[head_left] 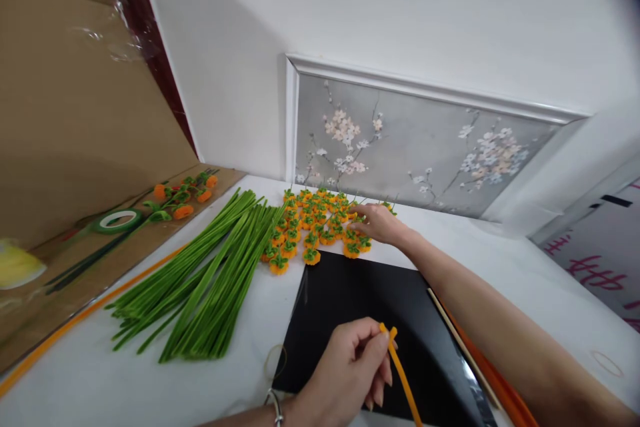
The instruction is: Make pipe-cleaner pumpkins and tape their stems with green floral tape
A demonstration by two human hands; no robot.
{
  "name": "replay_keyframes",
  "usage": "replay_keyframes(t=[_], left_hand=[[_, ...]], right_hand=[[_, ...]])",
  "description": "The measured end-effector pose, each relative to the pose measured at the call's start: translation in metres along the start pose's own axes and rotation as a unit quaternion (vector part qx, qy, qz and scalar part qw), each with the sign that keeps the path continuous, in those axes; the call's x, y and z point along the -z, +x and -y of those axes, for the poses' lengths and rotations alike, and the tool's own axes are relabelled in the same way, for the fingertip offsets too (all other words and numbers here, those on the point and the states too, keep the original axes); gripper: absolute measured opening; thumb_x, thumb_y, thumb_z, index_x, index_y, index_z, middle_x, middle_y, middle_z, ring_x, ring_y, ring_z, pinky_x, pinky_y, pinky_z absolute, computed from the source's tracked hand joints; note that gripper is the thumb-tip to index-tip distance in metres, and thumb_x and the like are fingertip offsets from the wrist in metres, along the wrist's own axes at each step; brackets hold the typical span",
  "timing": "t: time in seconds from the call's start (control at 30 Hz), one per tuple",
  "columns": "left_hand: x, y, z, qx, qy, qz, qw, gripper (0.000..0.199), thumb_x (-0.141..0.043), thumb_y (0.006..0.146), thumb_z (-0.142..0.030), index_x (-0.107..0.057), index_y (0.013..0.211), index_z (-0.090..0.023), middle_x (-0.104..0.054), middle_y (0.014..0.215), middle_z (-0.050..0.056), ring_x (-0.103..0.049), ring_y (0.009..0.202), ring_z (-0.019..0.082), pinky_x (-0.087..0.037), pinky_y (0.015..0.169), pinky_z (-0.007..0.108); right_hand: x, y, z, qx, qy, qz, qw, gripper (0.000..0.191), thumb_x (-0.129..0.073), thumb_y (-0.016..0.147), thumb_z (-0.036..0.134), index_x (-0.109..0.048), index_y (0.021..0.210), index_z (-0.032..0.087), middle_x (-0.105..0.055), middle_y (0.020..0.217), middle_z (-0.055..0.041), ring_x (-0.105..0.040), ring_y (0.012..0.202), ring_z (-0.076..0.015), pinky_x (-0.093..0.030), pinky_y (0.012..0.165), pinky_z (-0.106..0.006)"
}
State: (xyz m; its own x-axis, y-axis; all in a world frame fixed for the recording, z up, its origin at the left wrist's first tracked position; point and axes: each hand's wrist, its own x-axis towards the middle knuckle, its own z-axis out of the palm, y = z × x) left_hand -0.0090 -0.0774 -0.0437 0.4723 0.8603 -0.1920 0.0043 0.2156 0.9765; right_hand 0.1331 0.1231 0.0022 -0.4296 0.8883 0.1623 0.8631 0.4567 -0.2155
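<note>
My left hand (350, 363) is closed in a pinch on an orange pipe cleaner (406, 380) over a black mat. The short tip of the pipe cleaner crosses above my thumb, and its longer end hangs toward the bottom edge. My right hand (379, 221) reaches across to the right side of a cluster of small orange pipe-cleaner pumpkins (311, 256) with green tops. Its fingers are a little apart and rest at or just over the pumpkins; nothing can be made out between them. Left of the cluster lie many green pipe cleaners (225, 280).
The black mat (345, 300) lies in front of me, with a thin wooden stick (463, 347) and orange pipe cleaners (505, 387) along its right side. On cardboard at left are a green tape roll (119, 220) and finished orange sprigs (183, 211). A framed floral panel (400, 140) stands behind.
</note>
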Motion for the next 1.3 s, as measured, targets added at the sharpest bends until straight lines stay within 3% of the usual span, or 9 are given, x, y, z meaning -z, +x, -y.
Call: replay_keyframes(t=[0.1,0.33,0.7,0.87,1.3], left_hand=[[0.000,0.001,0.001,-0.002,-0.001,-0.003,1.000,0.039,-0.044,0.089,-0.047,-0.047,0.066,-0.016,-0.048,0.053,-0.003,-0.041,0.039,0.004,-0.028,0.037,0.014],[0.001,0.002,0.001,0.006,-0.007,-0.003,1.000,0.039,-0.045,0.088,-0.049,-0.047,0.066,-0.016,-0.048,0.053,-0.004,-0.041,0.039,0.005,-0.028,0.037,0.015],[0.000,0.001,0.000,0.013,-0.004,0.002,1.000,0.040,-0.045,0.086,-0.051,-0.046,0.066,-0.016,-0.049,0.054,-0.004,-0.041,0.039,0.004,-0.027,0.036,0.014],[0.000,0.003,-0.001,0.030,-0.006,0.003,1.000,0.042,-0.047,0.084,-0.055,-0.046,0.066,-0.016,-0.049,0.053,-0.004,-0.040,0.037,0.004,-0.028,0.035,0.014],[0.001,0.006,0.003,0.030,0.002,0.021,0.999,0.046,-0.046,0.083,-0.060,-0.047,0.068,-0.016,-0.049,0.054,-0.004,-0.040,0.037,0.003,-0.028,0.034,0.013]], right_hand=[[-0.008,0.004,0.007,-0.032,-0.020,-0.002,0.999,0.027,-0.054,0.092,0.033,-0.060,0.111,0.016,-0.063,0.110,-0.0080,-0.062,0.096,-0.0196,-0.050,0.085,-0.039],[0.003,0.004,-0.007,-0.088,-0.034,0.040,0.995,0.028,-0.055,0.091,0.032,-0.058,0.114,0.016,-0.060,0.114,-0.0070,-0.062,0.095,-0.0193,-0.053,0.080,-0.038],[0.022,-0.004,-0.103,-0.245,-0.094,0.023,0.965,0.029,-0.055,0.091,0.031,-0.056,0.117,0.017,-0.058,0.118,-0.0080,-0.060,0.098,-0.0202,-0.052,0.082,-0.040],[0.024,0.005,-0.131,-0.308,-0.105,-0.004,0.946,0.030,-0.056,0.091,0.031,-0.056,0.118,0.017,-0.058,0.119,-0.0087,-0.060,0.099,-0.0205,-0.052,0.083,-0.040],[0.023,0.036,-0.130,-0.322,-0.039,-0.019,0.946,0.030,-0.055,0.091,0.031,-0.056,0.118,0.017,-0.058,0.119,-0.0084,-0.060,0.099,-0.0203,-0.052,0.083,-0.041]])
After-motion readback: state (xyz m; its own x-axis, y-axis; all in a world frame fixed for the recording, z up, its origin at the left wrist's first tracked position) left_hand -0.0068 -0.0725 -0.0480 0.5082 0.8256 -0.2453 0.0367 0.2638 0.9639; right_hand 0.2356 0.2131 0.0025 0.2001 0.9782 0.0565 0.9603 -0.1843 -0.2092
